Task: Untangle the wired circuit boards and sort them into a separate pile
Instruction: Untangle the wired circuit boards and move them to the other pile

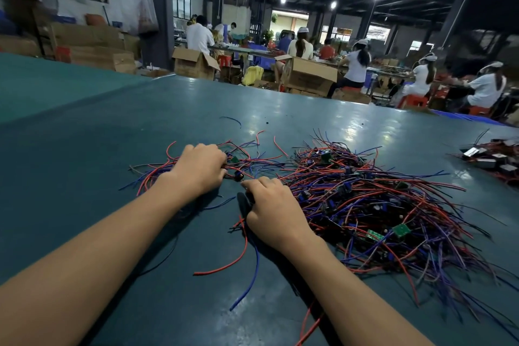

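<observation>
A big tangled heap of red and blue wires with small green circuit boards lies on the teal table, right of centre. A smaller, flatter spread of wired boards lies to its left. My left hand rests knuckles-up on that small spread, fingers curled around its wires next to a green board. My right hand sits at the heap's left edge, fingers closed on a dark wired part, with red and blue wires trailing toward me.
Another small pile of boards with metal parts lies at the far right edge. A loose blue wire lies farther back. Beyond the table, cardboard boxes and several seated workers fill the hall.
</observation>
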Demonstrator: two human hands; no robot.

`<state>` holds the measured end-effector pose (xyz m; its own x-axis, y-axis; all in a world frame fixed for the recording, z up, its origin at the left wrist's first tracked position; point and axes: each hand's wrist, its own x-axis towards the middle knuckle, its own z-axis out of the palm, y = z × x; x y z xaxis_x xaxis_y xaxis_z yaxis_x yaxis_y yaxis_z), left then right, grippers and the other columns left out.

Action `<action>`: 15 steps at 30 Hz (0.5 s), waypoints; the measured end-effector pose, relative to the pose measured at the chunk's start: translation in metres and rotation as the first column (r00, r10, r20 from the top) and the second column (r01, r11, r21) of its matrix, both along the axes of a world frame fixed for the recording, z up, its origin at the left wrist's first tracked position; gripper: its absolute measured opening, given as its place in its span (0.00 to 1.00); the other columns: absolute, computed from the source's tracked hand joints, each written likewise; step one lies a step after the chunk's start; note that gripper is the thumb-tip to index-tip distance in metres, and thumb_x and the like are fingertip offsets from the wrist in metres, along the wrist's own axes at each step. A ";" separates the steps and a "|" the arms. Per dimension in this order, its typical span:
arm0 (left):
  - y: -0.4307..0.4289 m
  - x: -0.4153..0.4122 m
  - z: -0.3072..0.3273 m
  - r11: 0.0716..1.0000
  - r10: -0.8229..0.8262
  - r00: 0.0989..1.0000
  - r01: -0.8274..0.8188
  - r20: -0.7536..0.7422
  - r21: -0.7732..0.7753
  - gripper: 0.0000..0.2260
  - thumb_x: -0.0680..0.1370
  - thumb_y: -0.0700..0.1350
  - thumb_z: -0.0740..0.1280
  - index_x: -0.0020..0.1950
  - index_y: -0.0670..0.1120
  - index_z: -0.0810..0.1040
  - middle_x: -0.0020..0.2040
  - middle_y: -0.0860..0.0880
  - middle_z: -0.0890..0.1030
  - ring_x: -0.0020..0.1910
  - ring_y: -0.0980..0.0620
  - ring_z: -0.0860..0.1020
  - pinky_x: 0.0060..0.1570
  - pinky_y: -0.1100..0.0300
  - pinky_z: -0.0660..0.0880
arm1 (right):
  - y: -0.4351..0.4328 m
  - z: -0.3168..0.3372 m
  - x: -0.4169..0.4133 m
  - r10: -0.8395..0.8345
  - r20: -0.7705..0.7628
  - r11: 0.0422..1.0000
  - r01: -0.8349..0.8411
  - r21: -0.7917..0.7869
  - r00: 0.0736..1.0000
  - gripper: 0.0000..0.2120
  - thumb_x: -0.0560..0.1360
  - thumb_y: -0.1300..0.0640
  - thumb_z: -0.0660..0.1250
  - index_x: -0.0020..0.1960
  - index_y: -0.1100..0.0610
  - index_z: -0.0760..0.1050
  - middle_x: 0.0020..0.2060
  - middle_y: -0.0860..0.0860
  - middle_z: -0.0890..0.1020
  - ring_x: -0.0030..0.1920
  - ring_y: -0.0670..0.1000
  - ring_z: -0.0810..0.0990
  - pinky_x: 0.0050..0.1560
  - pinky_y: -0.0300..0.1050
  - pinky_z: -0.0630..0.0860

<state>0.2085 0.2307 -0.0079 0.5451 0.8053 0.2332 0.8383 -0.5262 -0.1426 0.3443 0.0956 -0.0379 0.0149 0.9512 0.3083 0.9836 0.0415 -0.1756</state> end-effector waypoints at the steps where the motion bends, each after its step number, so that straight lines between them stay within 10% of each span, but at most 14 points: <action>1: 0.001 -0.002 -0.003 1.000 0.001 0.999 0.000 0.033 -0.004 0.13 0.81 0.54 0.63 0.59 0.49 0.82 0.57 0.46 0.81 0.60 0.42 0.77 0.58 0.50 0.71 | 0.000 0.000 0.000 0.002 -0.001 1.000 -0.002 0.002 1.000 0.28 0.73 0.58 0.62 0.73 0.54 0.70 0.65 0.55 0.77 0.63 0.59 0.71 0.63 0.52 0.67; 15: -0.006 -0.006 -0.024 0.993 0.048 0.987 -0.064 0.153 0.097 0.16 0.81 0.56 0.64 0.60 0.45 0.74 0.57 0.44 0.76 0.57 0.41 0.77 0.53 0.48 0.73 | -0.007 0.005 -0.003 -0.004 -0.017 1.000 0.003 -0.028 1.000 0.27 0.74 0.59 0.62 0.74 0.56 0.70 0.66 0.56 0.76 0.65 0.60 0.71 0.65 0.53 0.67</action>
